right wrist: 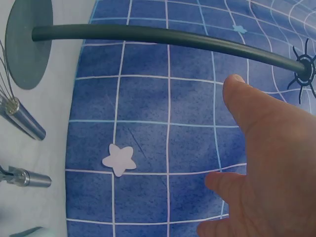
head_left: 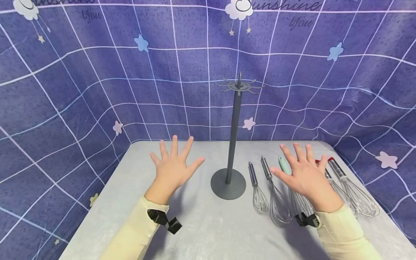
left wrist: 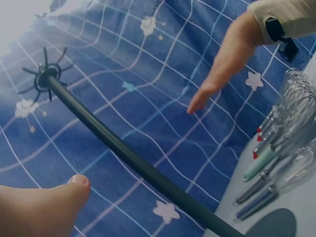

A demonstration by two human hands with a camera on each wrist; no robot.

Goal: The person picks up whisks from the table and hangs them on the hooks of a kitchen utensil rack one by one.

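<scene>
My left hand (head_left: 172,169) is held above the table with its fingers spread straight, left of a dark grey stand. Over the whisks on the right, my right hand (head_left: 307,177) is also spread and grips nothing. The stand (head_left: 233,137) rises upright from a round base (head_left: 219,188) and carries a ring of hooks (head_left: 239,86) on top, with nothing hanging there. Several wire whisks lie in a row: a small one (head_left: 259,196), a longer one (head_left: 277,207), one with a mint green handle (head_left: 284,165), partly hidden by my right hand, and red-tipped ones (head_left: 352,191) farthest right.
A pale grey table (head_left: 195,231) bears the stand and whisks. Behind it and along its sides hangs a blue-purple grid-patterned cloth (head_left: 182,90) with stars and clouds. Each wrist wears a black camera mount (head_left: 165,221).
</scene>
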